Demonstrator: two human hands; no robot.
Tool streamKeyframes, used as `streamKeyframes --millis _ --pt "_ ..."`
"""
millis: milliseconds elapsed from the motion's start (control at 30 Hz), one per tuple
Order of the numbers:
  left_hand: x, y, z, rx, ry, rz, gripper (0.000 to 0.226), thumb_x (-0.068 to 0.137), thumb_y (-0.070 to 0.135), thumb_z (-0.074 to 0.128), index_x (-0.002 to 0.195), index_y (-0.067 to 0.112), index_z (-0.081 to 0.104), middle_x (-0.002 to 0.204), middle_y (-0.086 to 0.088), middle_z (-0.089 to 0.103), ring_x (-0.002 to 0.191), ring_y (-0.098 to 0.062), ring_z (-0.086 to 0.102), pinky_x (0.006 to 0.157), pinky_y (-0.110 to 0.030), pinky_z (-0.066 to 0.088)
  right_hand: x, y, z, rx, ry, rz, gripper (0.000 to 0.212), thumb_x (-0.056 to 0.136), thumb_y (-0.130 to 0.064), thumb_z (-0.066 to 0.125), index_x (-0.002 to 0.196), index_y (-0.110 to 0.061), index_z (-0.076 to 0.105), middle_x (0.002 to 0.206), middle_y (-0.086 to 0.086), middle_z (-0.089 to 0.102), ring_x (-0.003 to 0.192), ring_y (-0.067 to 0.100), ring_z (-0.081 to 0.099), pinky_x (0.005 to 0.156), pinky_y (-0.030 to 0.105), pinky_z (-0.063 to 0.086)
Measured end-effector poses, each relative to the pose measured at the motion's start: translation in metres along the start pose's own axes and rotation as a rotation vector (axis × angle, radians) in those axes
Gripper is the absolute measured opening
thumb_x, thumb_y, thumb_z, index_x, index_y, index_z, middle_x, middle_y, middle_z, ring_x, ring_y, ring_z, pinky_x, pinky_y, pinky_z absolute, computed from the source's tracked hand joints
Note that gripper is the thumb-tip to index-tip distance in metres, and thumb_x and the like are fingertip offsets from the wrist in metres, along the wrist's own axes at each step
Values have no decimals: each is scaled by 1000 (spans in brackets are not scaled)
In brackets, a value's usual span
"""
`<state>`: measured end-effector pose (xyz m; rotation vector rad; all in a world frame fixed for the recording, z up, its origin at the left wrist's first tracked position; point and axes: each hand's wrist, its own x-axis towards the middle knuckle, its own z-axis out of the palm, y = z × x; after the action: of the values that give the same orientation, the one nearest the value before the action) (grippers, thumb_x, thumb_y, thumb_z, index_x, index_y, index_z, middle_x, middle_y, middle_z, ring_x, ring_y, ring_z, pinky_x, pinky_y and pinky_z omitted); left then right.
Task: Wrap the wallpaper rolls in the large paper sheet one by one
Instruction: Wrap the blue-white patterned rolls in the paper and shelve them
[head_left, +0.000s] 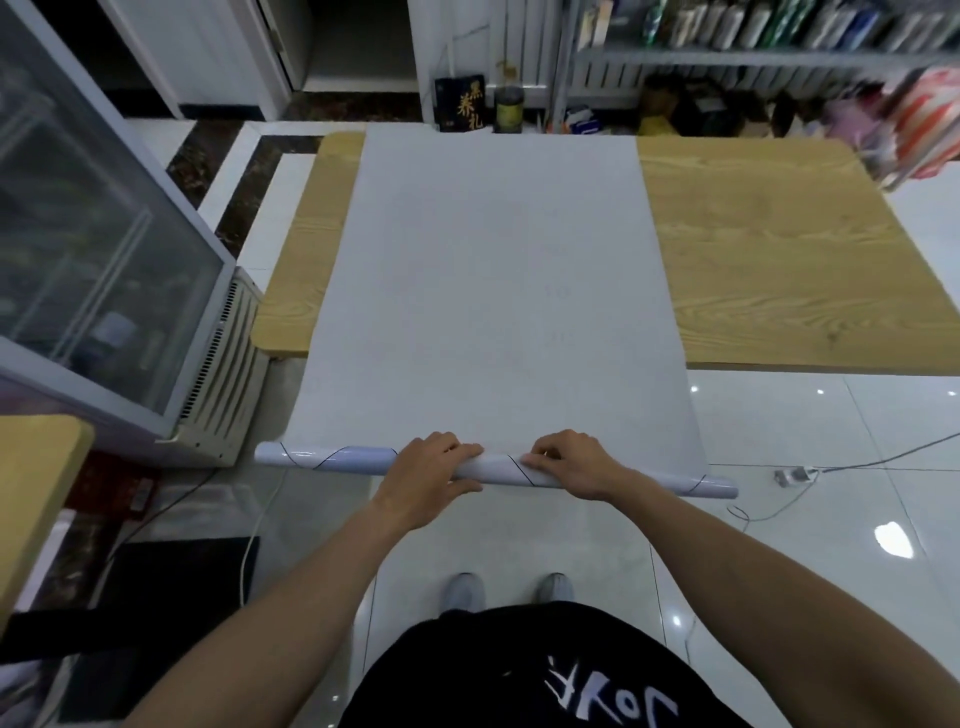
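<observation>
Large pale grey-white paper sheet (493, 270) spread lengthwise across a light wood-grain table (779, 249), near end running past the table's near edge and down to the hands. Glossy white wallpaper roll (332, 457) with a thin dark spiral line, held level and crosswise at the sheet's near end, off the table and above the white tiled floor (831, 441), both ends sticking out beyond the sheet's sides.

Left hand (431, 467) wrapped over the roll just left of its middle, fingers (457, 449) curled across the top and thumb beneath, gripping it. Right hand (571, 462) just right of the middle, fingers (540, 457) bent down on the roll, apparently pinning the sheet's edge against it, though the edge itself is hard to make out. Hands near each other, not touching.

Glass-fronted cooler (104, 249) at the left. Black box with gold characters (462, 104) on the floor beyond the table's far edge. Pair of grey shoes (464, 590) on the floor below the roll.
</observation>
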<state>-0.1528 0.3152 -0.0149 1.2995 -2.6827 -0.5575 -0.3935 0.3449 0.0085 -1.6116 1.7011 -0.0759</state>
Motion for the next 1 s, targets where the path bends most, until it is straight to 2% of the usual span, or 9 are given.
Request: streamKeyframes --millis 67,267,367,467,600,700,833,900,1000 --pt "3 -2 -1 21 -7 13 40 87 46 63 120 24 62 96 1 62 87 -22 57 73 -32 38 0 0 -1 1 -19 4 30 95 -48 49 70 -33 56 65 -11 50 71 17 48 74 33 37" --pt "11 -2 -10 44 -109 -2 38 97 46 46 126 24 58 106 -1 62 96 -23 56 80 -33 37 0 3 -1 -244 59 -94 45 86 -70 43 100 -34 67 92 -10 65 89 15 56 83 34 33" --pt "14 -1 -14 49 -178 -41 39 99 46 39 129 26 54 112 1 61 101 -20 54 82 -30 34 -2 6 0 -221 102 -135 51 83 -69 51 117 -32 60 107 -8 68 100 15 59 96 34 33" --pt "19 -1 -16 56 -218 -54 41 99 48 37 131 27 51 113 -2 62 102 -21 54 85 -34 40 -1 7 1 -234 114 -136 38 90 -61 47 112 -32 59 97 -4 70 90 17 60 99 36 31" --pt "19 1 -18 38 -189 -29 48 95 53 46 135 26 48 115 0 61 105 -21 52 85 -33 38 -1 9 -1 -266 113 -120 35 96 -55 41 107 -28 60 93 -1 70 89 21 61 90 33 31" --pt "18 1 -19 9 -190 -16 50 89 53 57 131 27 50 110 2 57 101 -19 53 81 -31 39 -1 8 -4 -268 77 -105 33 99 -50 38 106 -27 60 96 -2 68 92 21 60 90 35 32" --pt "21 -1 -19 19 -199 -25 43 93 48 52 131 27 51 109 1 58 98 -19 55 77 -31 38 1 3 -5 -322 -6 -102 29 104 -33 33 115 -31 59 110 -6 62 102 22 55 90 40 34" --pt "22 -2 -19 42 -231 -24 43 96 47 48 134 27 48 112 -1 60 100 -20 54 80 -32 39 4 4 -3 -341 -27 -80 29 103 -37 33 107 -31 62 105 -2 59 99 24 52 84 40 37" --pt "24 -2 -20 100 -265 -21 42 98 46 43 136 28 46 114 -3 60 103 -21 51 84 -33 40 6 6 0 -284 -20 -61 35 93 -60 40 90 -30 59 90 -3 50 89 20 44 77 36 31"
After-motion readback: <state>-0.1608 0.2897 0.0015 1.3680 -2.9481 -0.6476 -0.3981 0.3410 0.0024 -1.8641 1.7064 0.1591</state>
